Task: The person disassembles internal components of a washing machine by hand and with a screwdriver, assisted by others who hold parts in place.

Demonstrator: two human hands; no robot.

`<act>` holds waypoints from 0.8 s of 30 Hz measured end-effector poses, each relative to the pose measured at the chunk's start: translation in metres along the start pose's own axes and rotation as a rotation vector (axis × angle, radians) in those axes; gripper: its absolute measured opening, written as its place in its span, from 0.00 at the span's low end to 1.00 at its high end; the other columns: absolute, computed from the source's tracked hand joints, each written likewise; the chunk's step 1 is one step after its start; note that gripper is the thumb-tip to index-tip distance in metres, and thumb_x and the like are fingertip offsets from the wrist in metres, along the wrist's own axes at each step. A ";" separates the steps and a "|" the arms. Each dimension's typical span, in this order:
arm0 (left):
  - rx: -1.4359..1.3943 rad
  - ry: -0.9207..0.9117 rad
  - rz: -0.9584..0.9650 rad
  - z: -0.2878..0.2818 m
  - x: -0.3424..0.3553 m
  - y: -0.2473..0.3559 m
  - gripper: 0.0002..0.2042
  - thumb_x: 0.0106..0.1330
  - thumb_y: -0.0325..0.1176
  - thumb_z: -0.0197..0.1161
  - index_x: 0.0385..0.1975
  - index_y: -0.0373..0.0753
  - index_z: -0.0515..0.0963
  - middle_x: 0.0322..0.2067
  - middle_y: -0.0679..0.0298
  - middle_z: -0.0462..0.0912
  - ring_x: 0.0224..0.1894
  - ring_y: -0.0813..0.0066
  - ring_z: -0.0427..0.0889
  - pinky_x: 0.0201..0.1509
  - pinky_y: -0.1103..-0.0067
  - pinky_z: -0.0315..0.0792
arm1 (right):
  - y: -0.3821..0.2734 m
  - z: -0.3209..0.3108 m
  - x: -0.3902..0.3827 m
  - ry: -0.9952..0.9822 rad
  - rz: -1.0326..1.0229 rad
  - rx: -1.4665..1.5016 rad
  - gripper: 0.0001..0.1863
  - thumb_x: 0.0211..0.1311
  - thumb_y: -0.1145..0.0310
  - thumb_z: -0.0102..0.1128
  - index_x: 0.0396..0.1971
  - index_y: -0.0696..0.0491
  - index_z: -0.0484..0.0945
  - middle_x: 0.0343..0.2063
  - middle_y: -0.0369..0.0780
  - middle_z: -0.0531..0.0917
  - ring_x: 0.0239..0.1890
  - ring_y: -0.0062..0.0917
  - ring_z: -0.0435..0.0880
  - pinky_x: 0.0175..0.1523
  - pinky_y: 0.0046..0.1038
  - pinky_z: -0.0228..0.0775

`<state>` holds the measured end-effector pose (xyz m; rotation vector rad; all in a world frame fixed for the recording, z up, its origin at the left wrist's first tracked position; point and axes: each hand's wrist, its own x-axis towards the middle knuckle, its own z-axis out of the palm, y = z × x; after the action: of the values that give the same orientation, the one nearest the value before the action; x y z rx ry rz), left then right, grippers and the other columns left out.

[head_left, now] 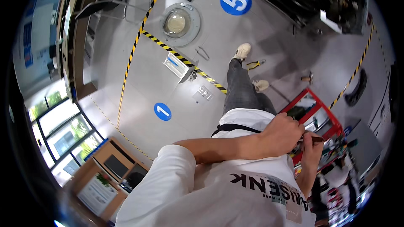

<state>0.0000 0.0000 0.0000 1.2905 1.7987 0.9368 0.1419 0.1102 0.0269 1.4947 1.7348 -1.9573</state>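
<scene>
In front of my waist both my hands are close together, above the edge of an open red tool case (301, 97). My left hand (283, 133) is closed in a fist, knuckles up, and its palm side is hidden. Just beside it, my right hand (310, 146) closes its thumb and fingers on a slim stick-like thing with a reddish-brown end (318, 139). A bit of shiny metal shows between the two hands. Whether the left fist grips the same thing, I cannot tell.
Yellow-handled pliers (256, 64) and a hammer (307, 77) lie near my feet. Further off are a round glass door (176, 23), a white drawer (179, 66) and a dark opened machine (290, 0). Striped tape (166, 47) crosses the floor. Assorted tools (336, 155) crowd my right.
</scene>
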 end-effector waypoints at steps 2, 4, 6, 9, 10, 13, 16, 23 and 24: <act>0.013 0.183 0.025 0.006 0.006 0.006 0.06 0.45 0.31 0.60 0.24 0.38 0.74 0.21 0.61 0.77 0.26 0.62 0.77 0.33 0.72 0.67 | -0.009 -0.008 0.007 -0.012 -0.131 0.041 0.16 0.61 0.60 0.61 0.25 0.59 0.75 0.19 0.28 0.71 0.21 0.10 0.63 0.24 0.18 0.51; 0.112 0.210 0.120 -0.051 -0.005 -0.019 0.06 0.46 0.31 0.59 0.23 0.38 0.74 0.20 0.61 0.77 0.25 0.64 0.77 0.33 0.72 0.67 | -0.025 0.038 0.021 -0.062 -0.200 0.123 0.17 0.62 0.58 0.60 0.26 0.60 0.76 0.17 0.29 0.70 0.19 0.11 0.62 0.23 0.18 0.50; 0.074 0.291 0.142 -0.055 -0.006 -0.016 0.05 0.47 0.31 0.57 0.21 0.38 0.74 0.20 0.62 0.76 0.26 0.65 0.77 0.33 0.73 0.67 | -0.041 0.042 0.014 0.003 -0.182 0.020 0.18 0.63 0.58 0.59 0.24 0.60 0.75 0.16 0.29 0.69 0.18 0.11 0.61 0.22 0.17 0.49; 0.085 0.362 0.143 -0.062 -0.003 -0.019 0.04 0.47 0.31 0.57 0.20 0.38 0.74 0.20 0.61 0.76 0.26 0.65 0.77 0.34 0.73 0.67 | -0.064 0.056 0.010 0.075 -0.161 -0.091 0.14 0.66 0.64 0.54 0.27 0.61 0.74 0.18 0.29 0.68 0.18 0.10 0.60 0.21 0.17 0.49; 0.055 0.366 0.130 -0.064 -0.001 -0.022 0.04 0.46 0.31 0.58 0.19 0.38 0.74 0.20 0.62 0.76 0.26 0.65 0.76 0.34 0.73 0.66 | -0.066 0.063 0.010 0.138 -0.183 -0.090 0.13 0.66 0.65 0.53 0.27 0.60 0.74 0.17 0.29 0.67 0.18 0.10 0.60 0.21 0.17 0.49; 0.015 0.358 0.141 -0.081 0.003 -0.036 0.05 0.44 0.31 0.59 0.20 0.39 0.74 0.20 0.62 0.77 0.26 0.66 0.76 0.33 0.73 0.65 | -0.081 0.095 0.008 0.243 -0.213 -0.040 0.16 0.67 0.62 0.53 0.23 0.58 0.70 0.18 0.28 0.65 0.19 0.09 0.57 0.23 0.16 0.44; 0.038 0.429 0.173 -0.089 0.001 -0.052 0.05 0.43 0.31 0.60 0.20 0.41 0.74 0.19 0.65 0.74 0.25 0.68 0.75 0.33 0.74 0.64 | -0.088 0.116 0.011 0.262 -0.224 -0.105 0.17 0.68 0.63 0.51 0.22 0.59 0.68 0.19 0.29 0.67 0.23 0.10 0.59 0.26 0.17 0.47; -0.033 0.476 0.256 -0.118 0.000 -0.083 0.08 0.41 0.35 0.63 0.17 0.43 0.71 0.18 0.68 0.73 0.25 0.69 0.74 0.30 0.75 0.64 | -0.123 0.145 0.025 0.171 -0.320 -0.375 0.16 0.68 0.65 0.50 0.24 0.62 0.70 0.21 0.35 0.72 0.26 0.17 0.65 0.30 0.21 0.57; -0.060 0.454 0.254 -0.121 0.000 -0.085 0.08 0.41 0.35 0.63 0.17 0.43 0.70 0.18 0.68 0.73 0.24 0.69 0.75 0.30 0.75 0.64 | -0.127 0.147 0.025 0.180 -0.312 -0.396 0.16 0.68 0.65 0.50 0.25 0.63 0.70 0.21 0.35 0.73 0.26 0.17 0.65 0.31 0.22 0.57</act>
<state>-0.1421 -0.0374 -0.0158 1.3677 1.9465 1.5118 -0.0366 0.0455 0.0734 1.3558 2.3856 -1.4968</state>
